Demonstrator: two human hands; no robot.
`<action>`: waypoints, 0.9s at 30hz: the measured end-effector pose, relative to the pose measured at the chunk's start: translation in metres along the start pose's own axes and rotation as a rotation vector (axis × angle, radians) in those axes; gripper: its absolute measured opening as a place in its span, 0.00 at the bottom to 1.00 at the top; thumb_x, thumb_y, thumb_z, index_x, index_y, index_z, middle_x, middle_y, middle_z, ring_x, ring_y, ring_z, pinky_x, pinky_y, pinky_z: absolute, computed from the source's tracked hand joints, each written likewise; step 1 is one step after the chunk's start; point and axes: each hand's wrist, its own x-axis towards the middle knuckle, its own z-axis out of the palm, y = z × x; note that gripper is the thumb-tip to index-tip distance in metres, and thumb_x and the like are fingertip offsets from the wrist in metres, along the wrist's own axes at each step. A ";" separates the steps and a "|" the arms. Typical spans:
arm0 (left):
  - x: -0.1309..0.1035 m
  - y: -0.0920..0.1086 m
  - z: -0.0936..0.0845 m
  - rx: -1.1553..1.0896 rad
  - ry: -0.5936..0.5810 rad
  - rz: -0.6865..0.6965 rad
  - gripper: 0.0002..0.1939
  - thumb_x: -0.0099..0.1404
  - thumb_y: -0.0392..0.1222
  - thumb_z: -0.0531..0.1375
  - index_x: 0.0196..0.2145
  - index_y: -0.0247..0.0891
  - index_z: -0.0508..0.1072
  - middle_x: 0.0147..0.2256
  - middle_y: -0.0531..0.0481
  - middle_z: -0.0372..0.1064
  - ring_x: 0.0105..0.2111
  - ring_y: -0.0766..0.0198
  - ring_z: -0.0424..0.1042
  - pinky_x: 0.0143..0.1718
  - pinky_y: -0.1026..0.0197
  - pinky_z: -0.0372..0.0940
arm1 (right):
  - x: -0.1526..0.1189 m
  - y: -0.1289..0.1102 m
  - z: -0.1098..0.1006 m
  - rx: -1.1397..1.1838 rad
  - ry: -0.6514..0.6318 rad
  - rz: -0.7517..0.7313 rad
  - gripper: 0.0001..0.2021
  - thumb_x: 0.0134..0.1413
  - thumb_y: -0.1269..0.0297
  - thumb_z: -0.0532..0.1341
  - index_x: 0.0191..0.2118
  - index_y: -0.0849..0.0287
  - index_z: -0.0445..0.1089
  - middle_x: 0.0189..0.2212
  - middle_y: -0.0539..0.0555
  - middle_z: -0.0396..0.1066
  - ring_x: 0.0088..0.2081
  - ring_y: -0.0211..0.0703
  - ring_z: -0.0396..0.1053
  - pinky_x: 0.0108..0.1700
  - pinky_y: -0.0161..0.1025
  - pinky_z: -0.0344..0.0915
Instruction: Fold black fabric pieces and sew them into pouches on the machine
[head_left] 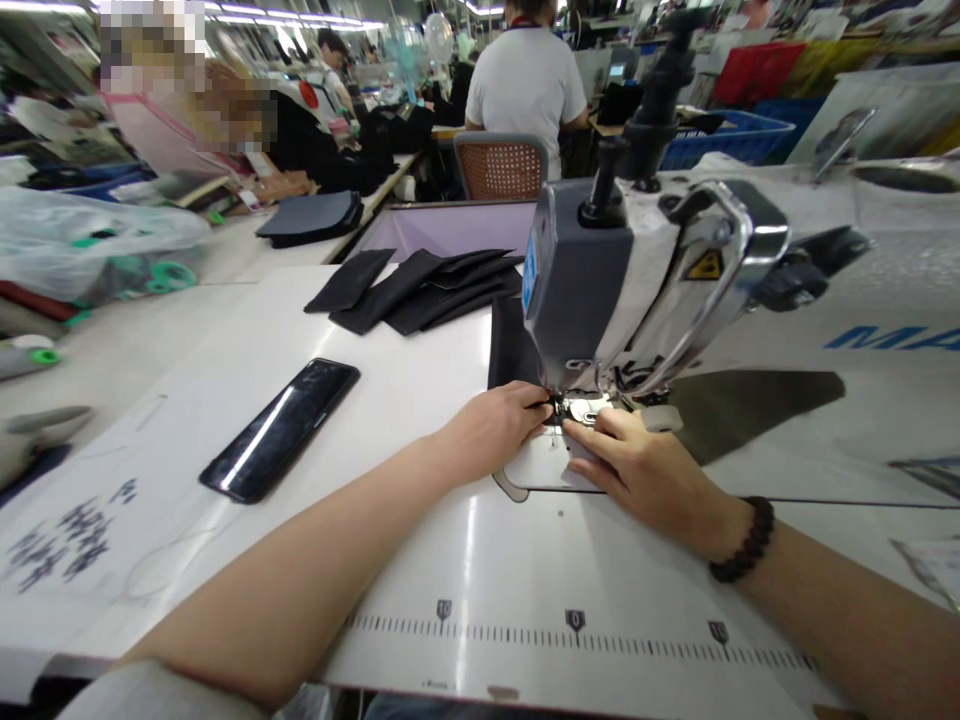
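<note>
A piece of black fabric [514,345] lies flat on the sewing machine's bed, running in by the presser foot. My left hand [499,430] is closed at its left front edge, fingers bent and pressed together on the cloth. Across the needle area, my right hand [637,465] rests by the metal needle plate, index finger stretched out and thumb apart. Its index fingertip touches, or nearly touches, the dark cloth edge. The sewing machine's head [577,280] stands over both hands. Fingers and presser foot partly hide the fabric at the needle.
Several black fabric pieces [420,285] lie in an overlapping pile behind my left hand. A black phone [281,430] lies at left on the white table. Farther left are a clear plastic bag [97,240] and a dark fabric stack [311,215]. Other people sit beyond.
</note>
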 end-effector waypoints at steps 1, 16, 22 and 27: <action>0.001 -0.001 0.001 0.004 0.006 -0.009 0.12 0.65 0.37 0.50 0.42 0.32 0.69 0.42 0.45 0.66 0.45 0.59 0.63 0.47 0.58 0.62 | 0.000 0.000 0.000 -0.005 -0.006 0.005 0.17 0.56 0.59 0.52 0.47 0.62 0.65 0.33 0.59 0.67 0.34 0.44 0.64 0.34 0.39 0.59; 0.001 -0.003 0.007 0.046 0.058 -0.009 0.11 0.64 0.37 0.51 0.40 0.32 0.69 0.41 0.45 0.65 0.43 0.59 0.63 0.45 0.58 0.63 | 0.000 -0.001 0.000 -0.002 0.013 0.011 0.16 0.55 0.59 0.52 0.47 0.59 0.65 0.34 0.58 0.67 0.33 0.43 0.64 0.34 0.38 0.59; 0.004 -0.003 0.009 0.078 0.043 -0.053 0.11 0.64 0.39 0.51 0.41 0.32 0.69 0.40 0.45 0.65 0.43 0.58 0.63 0.44 0.58 0.63 | 0.000 -0.001 0.000 -0.006 0.013 0.008 0.16 0.55 0.60 0.53 0.47 0.59 0.65 0.34 0.58 0.68 0.34 0.43 0.64 0.34 0.39 0.59; -0.002 0.009 -0.002 0.147 -0.029 -0.080 0.13 0.64 0.42 0.51 0.41 0.31 0.68 0.40 0.43 0.65 0.41 0.57 0.64 0.41 0.57 0.63 | 0.000 -0.001 -0.003 -0.012 0.043 -0.017 0.15 0.55 0.60 0.52 0.45 0.61 0.66 0.33 0.58 0.68 0.33 0.43 0.64 0.32 0.38 0.59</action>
